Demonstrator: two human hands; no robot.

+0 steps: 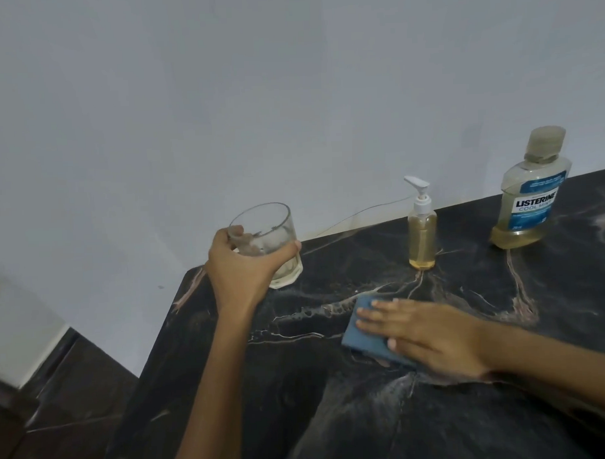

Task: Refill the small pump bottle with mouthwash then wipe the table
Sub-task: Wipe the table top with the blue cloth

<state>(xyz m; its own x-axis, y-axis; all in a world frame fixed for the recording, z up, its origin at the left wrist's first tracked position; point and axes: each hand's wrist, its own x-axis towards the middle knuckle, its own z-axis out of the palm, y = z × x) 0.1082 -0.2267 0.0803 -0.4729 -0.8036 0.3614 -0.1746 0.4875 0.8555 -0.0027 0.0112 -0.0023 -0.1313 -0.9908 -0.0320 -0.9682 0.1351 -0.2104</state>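
The small pump bottle [421, 237] stands upright near the table's back edge, nearly full of yellowish liquid, with its white pump on. To its right stands the capped Listerine mouthwash bottle [526, 201], with liquid only low in it. My right hand [431, 334] lies flat, fingers straight, pressing a blue cloth [361, 333] onto the black marble table [472, 412]. My left hand [242, 265] grips a clear drinking glass [267, 242] at the table's left back corner; whether its base touches the table is unclear.
A pale wall rises right behind the table. The table's left edge drops to a dark tiled floor [60, 392]. A thin wire [362, 211] runs along the wall by the pump bottle.
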